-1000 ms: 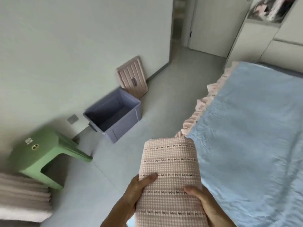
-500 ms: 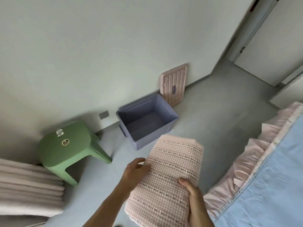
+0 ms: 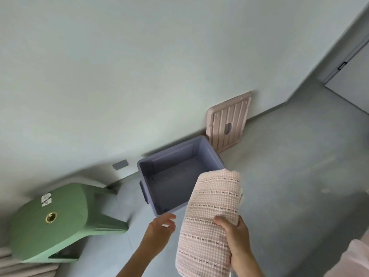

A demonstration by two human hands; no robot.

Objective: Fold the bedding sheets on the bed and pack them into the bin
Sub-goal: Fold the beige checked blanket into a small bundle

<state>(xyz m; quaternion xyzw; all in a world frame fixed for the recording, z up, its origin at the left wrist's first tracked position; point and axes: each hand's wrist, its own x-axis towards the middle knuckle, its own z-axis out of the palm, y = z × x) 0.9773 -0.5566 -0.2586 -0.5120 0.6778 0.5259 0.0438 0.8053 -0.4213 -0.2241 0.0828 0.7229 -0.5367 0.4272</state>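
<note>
A folded pink checked sheet (image 3: pixel 209 216) hangs in front of me, its far end over the near right corner of the purple bin (image 3: pixel 159 162). My right hand (image 3: pixel 237 234) grips the sheet's right edge, thumb on top. My left hand (image 3: pixel 159 228) is off the sheet, just to its left, with fingers spread and holding nothing. The bin stands open on the floor by the wall, and nothing shows inside it.
A pink bin lid (image 3: pixel 229 122) leans on the wall behind the bin. A green stool (image 3: pixel 52 220) stands to the left, with folded pale bedding (image 3: pixel 24 266) beside it. The bed's pink frill (image 3: pixel 357 258) shows at the lower right. A door (image 3: pixel 351 80) is at far right.
I have turned left and come closer to the bin. The sheet has moved forward over the bin's corner. My left hand has let go of the sheet; the right still holds it.
</note>
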